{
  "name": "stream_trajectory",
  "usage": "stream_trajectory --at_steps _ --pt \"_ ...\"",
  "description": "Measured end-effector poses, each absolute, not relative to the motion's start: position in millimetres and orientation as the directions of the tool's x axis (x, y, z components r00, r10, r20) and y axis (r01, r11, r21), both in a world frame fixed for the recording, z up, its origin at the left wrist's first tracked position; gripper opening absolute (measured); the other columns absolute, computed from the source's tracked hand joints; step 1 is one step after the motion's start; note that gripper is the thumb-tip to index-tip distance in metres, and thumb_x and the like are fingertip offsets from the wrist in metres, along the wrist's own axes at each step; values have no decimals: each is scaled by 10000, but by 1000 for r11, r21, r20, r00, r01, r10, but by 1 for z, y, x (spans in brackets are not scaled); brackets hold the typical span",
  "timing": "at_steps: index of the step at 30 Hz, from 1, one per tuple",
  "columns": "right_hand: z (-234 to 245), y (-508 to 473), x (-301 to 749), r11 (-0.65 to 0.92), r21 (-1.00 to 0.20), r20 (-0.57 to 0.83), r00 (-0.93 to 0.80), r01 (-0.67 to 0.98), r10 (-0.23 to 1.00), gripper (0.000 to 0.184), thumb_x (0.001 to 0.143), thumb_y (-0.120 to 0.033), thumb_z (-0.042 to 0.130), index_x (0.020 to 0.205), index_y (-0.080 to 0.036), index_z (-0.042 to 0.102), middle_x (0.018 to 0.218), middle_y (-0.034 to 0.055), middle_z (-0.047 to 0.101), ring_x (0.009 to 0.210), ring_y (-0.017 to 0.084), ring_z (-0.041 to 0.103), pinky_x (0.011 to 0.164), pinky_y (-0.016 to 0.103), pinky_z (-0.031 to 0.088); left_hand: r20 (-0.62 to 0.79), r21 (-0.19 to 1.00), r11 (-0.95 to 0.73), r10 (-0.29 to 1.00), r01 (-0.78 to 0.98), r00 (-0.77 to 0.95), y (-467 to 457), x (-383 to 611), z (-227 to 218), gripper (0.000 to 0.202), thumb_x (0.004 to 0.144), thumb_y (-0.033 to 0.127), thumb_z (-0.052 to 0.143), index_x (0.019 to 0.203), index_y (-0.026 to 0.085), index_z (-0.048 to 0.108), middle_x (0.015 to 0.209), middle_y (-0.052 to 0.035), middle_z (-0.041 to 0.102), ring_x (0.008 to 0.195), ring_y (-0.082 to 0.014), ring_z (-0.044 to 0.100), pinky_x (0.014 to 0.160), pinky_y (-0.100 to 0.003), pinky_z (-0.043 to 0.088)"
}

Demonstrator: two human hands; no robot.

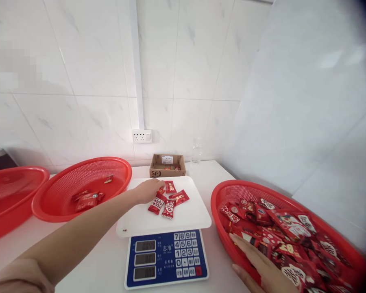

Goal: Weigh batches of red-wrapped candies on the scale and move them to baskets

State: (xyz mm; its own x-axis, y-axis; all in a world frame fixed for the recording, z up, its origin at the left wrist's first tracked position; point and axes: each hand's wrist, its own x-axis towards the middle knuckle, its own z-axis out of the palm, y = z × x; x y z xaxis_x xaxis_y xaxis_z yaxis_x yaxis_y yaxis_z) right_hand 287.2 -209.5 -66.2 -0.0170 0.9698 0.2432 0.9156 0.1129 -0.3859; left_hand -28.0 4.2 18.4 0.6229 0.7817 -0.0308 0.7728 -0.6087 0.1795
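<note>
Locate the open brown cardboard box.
In the head view, the open brown cardboard box sits near centre, behind the white plastic scale tray, left of the clear container.

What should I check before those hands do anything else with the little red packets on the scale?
1. Packets sit within the pan: ok; the red packets lie well inside the edges of the white pan.
2. Pan free of hands: not ok; the left hand is over it, at the packets.
3. Left hand's grip: cannot tell; its fingertips are partly hidden.
4. Exact weight: cannot tell; the digits on the top display are too faint.
5. More packets nearby: ok; the right basket holds many, with the right hand at its rim.
</note>
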Motion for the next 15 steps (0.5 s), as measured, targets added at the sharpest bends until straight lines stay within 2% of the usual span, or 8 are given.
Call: stream_trajectory --at_steps 8,15 --pt "-65 -209 286 144 -350 256 -53 925 965 508 864 -470 461 1315 -248 533 1341 46 534 1202 263 527 966 397 483 12 173 -602 793 780 609 10 -34 21 298 888 316 545 1149 172 550 1198 -86 560 1048 -220 566 869 -438 491" --pt "-69 -206 290 152 -305 232 -81 940 969 516 859 -492 444 1296 -242 556 1325 40 539 1183 257 543 944 377 497 -49 199 -583 797 788 602 15 -36 26 270 887 318 548 1109 166 569 1131 -74 591 963 -194 595 816 -405 514"
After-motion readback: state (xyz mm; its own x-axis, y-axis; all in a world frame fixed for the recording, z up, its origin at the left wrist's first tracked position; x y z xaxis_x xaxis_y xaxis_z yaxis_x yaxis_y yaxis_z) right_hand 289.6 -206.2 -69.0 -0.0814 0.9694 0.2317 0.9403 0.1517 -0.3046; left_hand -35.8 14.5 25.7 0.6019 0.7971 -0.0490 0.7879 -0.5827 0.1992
